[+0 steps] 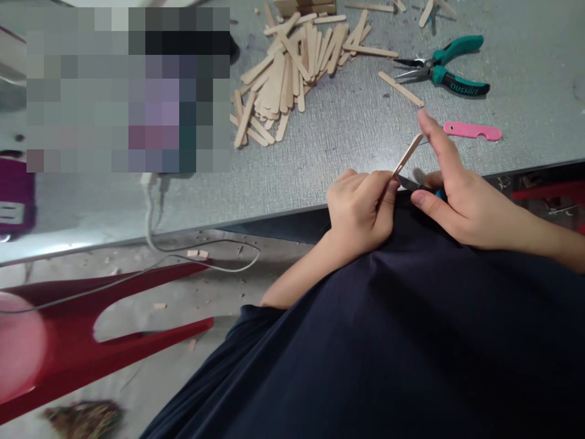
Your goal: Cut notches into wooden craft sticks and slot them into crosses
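Note:
My left hand (361, 201) is closed, pinching the lower end of a wooden craft stick (410, 151) just over the table's near edge. The stick slants up to the right, with a small notch or slot near my fingers. My right hand (461, 195) holds a small tool with a dark, narrow tip (409, 183) and a black and blue handle, mostly hidden in the palm. That tip meets the stick beside my left thumb. My right index finger is stretched out near the stick's upper end. The tool's exact kind is hard to make out.
A loose pile of craft sticks (292, 73) covers the table's far middle. Needle-nose pliers (436, 68), a single stick (401, 89) and a pink folding-knife-like handle (473, 131) lie beyond my right hand. A cable (205, 244) hangs off the edge near a red stool (68, 323).

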`<act>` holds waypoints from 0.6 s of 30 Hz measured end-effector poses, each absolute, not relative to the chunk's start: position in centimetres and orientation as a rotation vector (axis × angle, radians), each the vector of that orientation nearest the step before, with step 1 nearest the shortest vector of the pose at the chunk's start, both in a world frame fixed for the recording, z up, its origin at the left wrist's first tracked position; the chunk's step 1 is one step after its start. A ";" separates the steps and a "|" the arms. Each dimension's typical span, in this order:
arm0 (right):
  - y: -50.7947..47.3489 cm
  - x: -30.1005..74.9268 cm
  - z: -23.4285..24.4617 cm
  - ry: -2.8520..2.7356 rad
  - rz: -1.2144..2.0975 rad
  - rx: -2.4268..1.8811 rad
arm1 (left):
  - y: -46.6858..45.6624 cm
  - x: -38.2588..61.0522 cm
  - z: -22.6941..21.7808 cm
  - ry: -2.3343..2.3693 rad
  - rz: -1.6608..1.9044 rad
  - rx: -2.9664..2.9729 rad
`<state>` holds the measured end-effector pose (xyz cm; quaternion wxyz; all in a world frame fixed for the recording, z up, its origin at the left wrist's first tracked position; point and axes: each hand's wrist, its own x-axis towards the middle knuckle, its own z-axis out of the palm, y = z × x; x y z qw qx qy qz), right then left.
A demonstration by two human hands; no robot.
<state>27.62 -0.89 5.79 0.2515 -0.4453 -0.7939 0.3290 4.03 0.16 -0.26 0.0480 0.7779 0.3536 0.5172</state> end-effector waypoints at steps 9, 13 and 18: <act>-0.6 27.3 6.3 -2.213 0.986 -1.177 | 0.5 4.1 -0.9 1.123 1.665 2.488; -0.6 27.1 6.5 -2.234 1.013 -1.195 | 0.6 4.1 -1.1 1.146 1.666 2.509; -0.8 26.8 7.3 -2.258 1.036 -1.241 | 0.6 4.0 -1.1 1.139 1.666 2.528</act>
